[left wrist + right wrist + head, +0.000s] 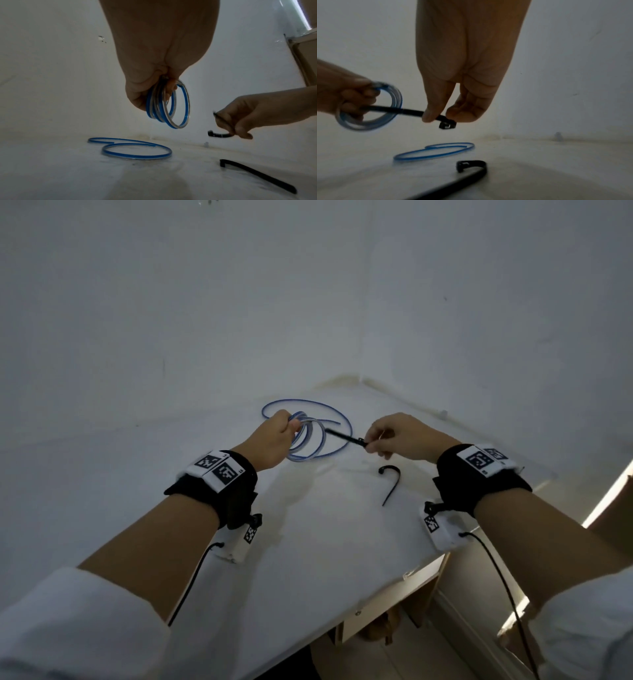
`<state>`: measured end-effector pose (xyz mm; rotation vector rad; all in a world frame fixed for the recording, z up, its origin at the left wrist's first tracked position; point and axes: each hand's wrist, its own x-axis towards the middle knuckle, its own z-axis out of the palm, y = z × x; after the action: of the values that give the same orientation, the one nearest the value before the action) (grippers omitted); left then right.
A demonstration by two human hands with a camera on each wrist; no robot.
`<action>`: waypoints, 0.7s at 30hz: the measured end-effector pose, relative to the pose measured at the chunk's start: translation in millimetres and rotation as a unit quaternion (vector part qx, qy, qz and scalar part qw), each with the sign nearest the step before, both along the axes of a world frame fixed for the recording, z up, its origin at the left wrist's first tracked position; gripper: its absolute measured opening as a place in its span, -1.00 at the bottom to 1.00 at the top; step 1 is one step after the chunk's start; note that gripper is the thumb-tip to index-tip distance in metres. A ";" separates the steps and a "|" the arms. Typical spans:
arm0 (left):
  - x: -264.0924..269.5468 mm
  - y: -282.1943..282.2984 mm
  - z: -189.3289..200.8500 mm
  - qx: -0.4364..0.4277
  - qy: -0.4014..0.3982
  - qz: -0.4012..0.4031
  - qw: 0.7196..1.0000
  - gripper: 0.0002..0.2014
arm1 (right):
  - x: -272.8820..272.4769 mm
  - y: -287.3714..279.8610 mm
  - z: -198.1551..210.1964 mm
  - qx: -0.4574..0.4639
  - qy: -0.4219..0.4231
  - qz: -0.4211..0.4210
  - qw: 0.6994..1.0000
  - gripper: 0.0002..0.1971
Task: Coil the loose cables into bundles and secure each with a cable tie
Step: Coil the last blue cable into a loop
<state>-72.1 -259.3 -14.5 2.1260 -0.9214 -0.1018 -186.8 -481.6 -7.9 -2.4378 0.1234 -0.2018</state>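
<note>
My left hand [289,428] grips a small coil of blue-and-clear cable [310,451] and holds it above the white table. The coil [169,106] hangs from the curled fingers. My right hand [371,445] pinches a black cable tie [342,436] near its head. The tie [406,111] points left, and its tail reaches into the coil [368,121] by the left hand's fingers. The rest of the cable [308,405] lies on the table in a wide loose loop [137,150]. A second black cable tie [390,484] lies bent on the table below my right hand.
White walls meet in a corner right behind the table [239,542]. A small pale object [443,414] sits at the back right edge. The table's front edge [376,587] runs diagonally at lower right, with a wooden shelf and floor below it.
</note>
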 end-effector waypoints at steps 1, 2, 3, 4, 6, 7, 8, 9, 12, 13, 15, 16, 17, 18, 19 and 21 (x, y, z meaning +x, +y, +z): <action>2.9 7.0 0.3 -0.005 -0.003 0.007 1.000 -0.78 | 4.6 10.8 1.7 0.060 -0.023 0.006 0.998 -0.91; 5.8 14.6 0.9 -0.013 -0.005 0.017 1.000 -0.79 | 10.5 22.0 3.2 0.116 -0.043 0.017 0.992 -0.89; 8.6 22.1 1.1 -0.026 -0.005 0.027 0.999 -0.81 | 17.2 34.2 4.9 0.162 -0.058 0.034 0.985 -0.89; 11.2 29.9 1.6 -0.043 -0.002 0.037 0.998 -0.84 | 24.3 47.2 6.8 0.197 -0.067 0.054 0.977 -0.89; 16.1 46.3 2.5 -0.074 0.003 0.049 0.996 -0.85 | 39.9 75.0 9.8 0.239 -0.076 0.094 0.963 -0.90; 18.4 54.5 3.2 -0.081 -0.004 0.055 0.995 -0.84 | 48.0 88.8 10.8 0.251 -0.077 0.111 0.959 -0.91; 21.2 63.3 3.8 -0.084 -0.015 0.062 0.994 -0.83 | 56.0 102.5 11.4 0.257 -0.077 0.126 0.955 -0.93; 24.3 72.3 4.2 -0.084 -0.029 0.071 0.994 -0.84 | 63.8 116.4 12.0 0.259 -0.075 0.140 0.953 -0.93; 36.4 99.6 5.7 -0.082 -0.067 0.105 0.989 -0.86 | 85.3 154.1 11.2 0.266 -0.064 0.187 0.944 -0.92; 40.6 108.5 6.5 -0.086 -0.072 0.115 0.987 -0.87 | 92.1 165.4 10.8 0.267 -0.061 0.199 0.941 -0.92; 48.7 125.2 7.1 -0.095 -0.077 0.132 0.984 -0.87 | 106.7 185.4 9.8 0.271 -0.060 0.212 0.937 -0.89; 52.3 132.8 6.7 -0.098 -0.080 0.138 0.982 -0.88 | 114.3 194.6 9.7 0.272 -0.064 0.215 0.936 -0.88; 55.1 139.3 5.9 -0.102 -0.083 0.141 0.981 -0.89 | 122.1 203.2 9.4 0.272 -0.069 0.217 0.935 -0.87; 57.4 145.0 4.2 -0.105 -0.086 0.144 0.980 -0.90 | 129.6 210.7 8.7 0.274 -0.076 0.216 0.934 -0.87; 59.1 149.6 1.9 -0.110 -0.092 0.147 0.979 -0.91 | 136.3 217.5 7.2 0.278 -0.083 0.213 0.933 -0.87; 63.7 158.4 -1.2 -0.122 -0.101 0.158 0.975 -0.92 | 147.6 229.3 2.9 0.284 -0.103 0.206 0.931 -0.84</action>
<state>-8.3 -100.9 -15.7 2.0469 -0.6581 0.3772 -39.2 -252.3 -5.0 -1.7988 -0.3735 -0.1977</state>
